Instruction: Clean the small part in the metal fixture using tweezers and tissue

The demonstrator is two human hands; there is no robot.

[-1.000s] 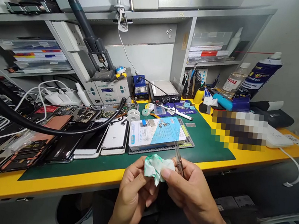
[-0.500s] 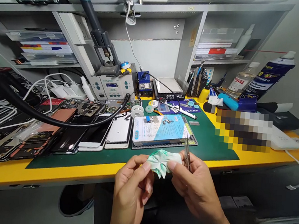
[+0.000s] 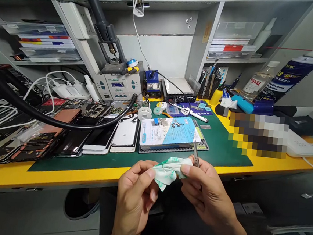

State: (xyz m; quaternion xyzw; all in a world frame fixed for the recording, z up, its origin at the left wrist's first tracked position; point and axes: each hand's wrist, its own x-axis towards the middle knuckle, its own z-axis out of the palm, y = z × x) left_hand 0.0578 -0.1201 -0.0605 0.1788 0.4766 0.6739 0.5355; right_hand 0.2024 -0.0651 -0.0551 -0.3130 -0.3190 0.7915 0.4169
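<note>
Between my two hands, in front of the table's near edge, is a crumpled white wipe [image 3: 168, 172] with green stains. My left hand [image 3: 137, 189] pinches its left end between thumb and fingers. Its right end is gripped by the thumb and fingers of my right hand [image 3: 207, 189]. A pair of metal tweezers [image 3: 195, 152] also sits in my right hand, tips pointing up and away. Just beyond the hands lies a white and blue box [image 3: 168, 133] on a perforated plate [image 3: 202, 144], with small metal parts on the box's top.
Several phones, one a white phone [image 3: 125, 135], lie to the left on the green mat [image 3: 220, 149]. A black hose [image 3: 89, 127] arches over them. A solder spool [image 3: 145, 113] and a white pen [image 3: 192, 114] lie behind the box. A spray can [image 3: 289, 76] stands at the right.
The wipe is stretched a little wider and its folds have shifted, with more of the green stain showing. My hands have moved slightly apart. The camera view has shifted a little.
</note>
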